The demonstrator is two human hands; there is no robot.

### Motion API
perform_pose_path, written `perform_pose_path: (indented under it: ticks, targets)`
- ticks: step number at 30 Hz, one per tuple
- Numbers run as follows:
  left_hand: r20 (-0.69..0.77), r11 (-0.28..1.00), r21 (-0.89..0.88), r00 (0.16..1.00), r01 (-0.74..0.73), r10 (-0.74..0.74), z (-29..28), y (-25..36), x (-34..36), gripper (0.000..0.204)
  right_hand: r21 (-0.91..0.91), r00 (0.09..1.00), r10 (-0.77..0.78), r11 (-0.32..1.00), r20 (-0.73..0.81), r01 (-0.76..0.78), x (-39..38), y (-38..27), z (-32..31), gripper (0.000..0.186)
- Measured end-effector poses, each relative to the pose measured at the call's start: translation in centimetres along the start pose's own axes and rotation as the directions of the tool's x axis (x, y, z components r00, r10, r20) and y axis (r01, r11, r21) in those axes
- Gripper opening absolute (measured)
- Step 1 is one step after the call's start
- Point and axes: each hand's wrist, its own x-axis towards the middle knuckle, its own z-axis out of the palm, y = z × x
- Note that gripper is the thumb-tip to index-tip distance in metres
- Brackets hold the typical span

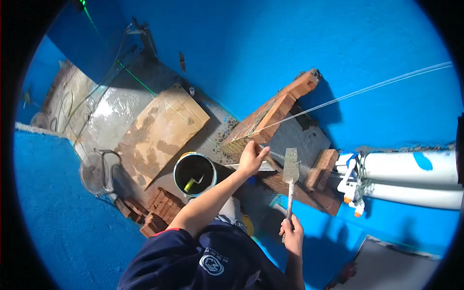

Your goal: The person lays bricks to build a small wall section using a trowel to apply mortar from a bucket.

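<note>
My right hand [292, 234] is wrapped round the handle of a bricklayer's trowel [291, 165]. Its long rectangular blade is smeared with grey mortar and points away from me. My left hand [252, 158] is at the near end of a low red brick wall [278, 113], close to a taut pale string [357, 99]. Its fingers are bent together, and I cannot make out what is in them. Below it, a flat pale piece [265, 166] shows partly. Grey mortar [290, 142] or board lies between the brickwork and a loose-looking brick [321, 169] at the right.
A black bucket [175, 175] with a lime-green-handled tool [192, 184] stands left of my arm. Beyond lies a stained board [162, 130]. A round wire-guarded fan [94, 173], stacked bricks [166, 205], white pipes [411, 166] and blue walls [377, 43] surround me.
</note>
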Motion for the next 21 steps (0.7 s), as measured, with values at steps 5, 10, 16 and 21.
perform_pose_path:
  ticks: [5, 10, 16, 21]
  targets:
    - [-0.031, 0.742, -0.665, 0.990, 0.081, -0.136, 2.7, -1.4, 0.2, 0.049, 0.084, 0.981, 0.193, 0.978, 0.005, -0.193, 1.9, -1.0, 0.1, 0.022]
    - [-0.031, 0.798, -0.585, 0.978, 0.149, -0.205, 2.5, -0.9, 1.3, 0.052, 0.199, 0.968, 0.248, 0.948, 0.033, -0.249, 3.7, -1.1, 0.5, 0.017]
    - [-0.128, 0.944, -0.314, 0.981, 0.099, -0.145, 2.7, -1.6, 2.4, 0.057, 0.171, 0.977, 0.215, 0.962, 0.011, -0.214, 6.1, -2.6, 0.7, 0.016]
    - [-0.090, 0.935, -0.353, 0.994, 0.025, -0.061, 1.8, 0.3, 2.3, 0.043, 0.099, 0.989, 0.138, 0.986, -0.054, -0.132, 7.5, -4.3, -0.6, 0.020]
